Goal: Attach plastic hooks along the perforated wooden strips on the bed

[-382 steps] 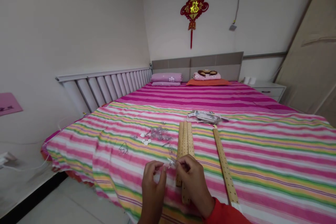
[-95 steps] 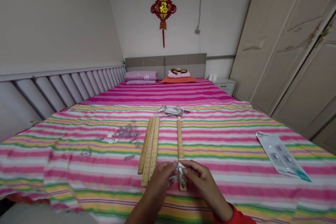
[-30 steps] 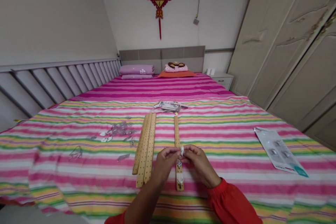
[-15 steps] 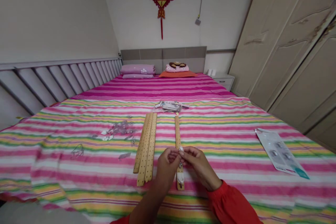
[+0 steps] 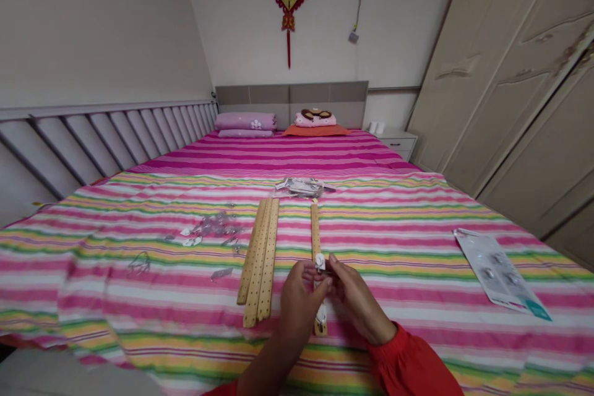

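Over the near half of a single perforated wooden strip, my left hand pinches a small white piece with a rounded top. A dark bit shows below it, too small to make out. Close on its right is my right hand, thumb raised and fingers apart, the fingertips partly hidden. Another white piece lies on the strip's near end, partly covered by my left hand. Left of my hands, several perforated wooden strips lie side by side.
Striped bedding covers the bed. Small clear plastic packets are scattered to the left. A bagged bundle lies beyond the strips, and a blister card with metallic pieces is at the right. A railing runs along the left.
My right thumb has lifted off the white piece, and the right fingers have opened slightly. The piece now stands more exposed in my left fingers. The view has shifted slightly.
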A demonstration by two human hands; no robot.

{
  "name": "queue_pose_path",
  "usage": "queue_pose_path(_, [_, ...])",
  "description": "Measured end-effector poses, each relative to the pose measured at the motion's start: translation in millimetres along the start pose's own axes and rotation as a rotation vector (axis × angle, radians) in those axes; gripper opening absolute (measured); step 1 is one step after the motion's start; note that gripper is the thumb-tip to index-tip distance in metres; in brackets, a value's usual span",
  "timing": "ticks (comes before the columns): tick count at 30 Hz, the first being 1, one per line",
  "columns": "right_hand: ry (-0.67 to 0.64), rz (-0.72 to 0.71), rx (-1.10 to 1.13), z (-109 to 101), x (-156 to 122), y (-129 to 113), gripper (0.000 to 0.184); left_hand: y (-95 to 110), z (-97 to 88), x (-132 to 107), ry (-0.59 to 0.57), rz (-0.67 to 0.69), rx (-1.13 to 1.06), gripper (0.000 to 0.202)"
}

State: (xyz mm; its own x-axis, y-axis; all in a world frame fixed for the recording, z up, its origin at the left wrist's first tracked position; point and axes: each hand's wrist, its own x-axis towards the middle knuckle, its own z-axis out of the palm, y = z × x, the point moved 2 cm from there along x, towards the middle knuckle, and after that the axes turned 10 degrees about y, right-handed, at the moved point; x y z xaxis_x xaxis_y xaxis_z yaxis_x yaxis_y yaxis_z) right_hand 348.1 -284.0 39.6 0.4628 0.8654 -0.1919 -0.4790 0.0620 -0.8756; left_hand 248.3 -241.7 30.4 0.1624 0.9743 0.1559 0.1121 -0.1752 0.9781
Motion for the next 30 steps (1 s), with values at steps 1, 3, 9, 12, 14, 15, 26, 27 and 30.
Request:
queue_pose_path(1, [-0.007,-0.006,-0.019,1.4,-1.9,-0.6,0.038,0.4,-1.8,0.5,0.025,0.013,0.021,0.021])
queue_pose_path(3, [-0.006,-0.027,-0.064,2.4,-3.7,-0.3,0.035,1.1,-4.8,1.6,0.056,0.021,0.042,0.017])
queue_pose_path(9, [-0.07,-0.139,-0.175,-2.8,5.9,4.6,0.033,2.0,-7.1,4.4,0.036,0.013,0.041,0.02])
queue_pose_path(12, [-0.056,-0.268,-0.364,-8.2,9.6,2.2,0.026,3.2,-8.3,6.7,-0.022,0.009,0.035,0.027])
queue_pose_path(14, [-0.03,-0.409,-0.539,-10.5,8.1,-2.5,0.019,4.7,-10.4,8.6,-0.074,0.016,0.046,0.033])
queue_pose_path(15, [-0.017,-0.488,-0.615,-11.1,6.4,-5.3,0.017,5.5,-11.8,9.4,-0.099,0.027,0.05,0.034])
queue_pose_path(26, [0.111,-0.345,-0.372,-22.9,10.8,-7.9,0.022,-8.6,-6.5,7.7,-0.222,-0.359,-0.226,0.018])
queue_pose_path(27, [0.112,-0.308,-0.33,-23.7,12.3,-6.5,0.025,-10.3,-4.6,7.0,-0.228,-0.475,-0.298,0.021])
queue_pose_path(30, [0.121,-0.224,-0.249,-25.1,15.5,-2.0,0.03,-11.7,-1.6,4.6,-0.215,-0.715,-0.47,0.028])
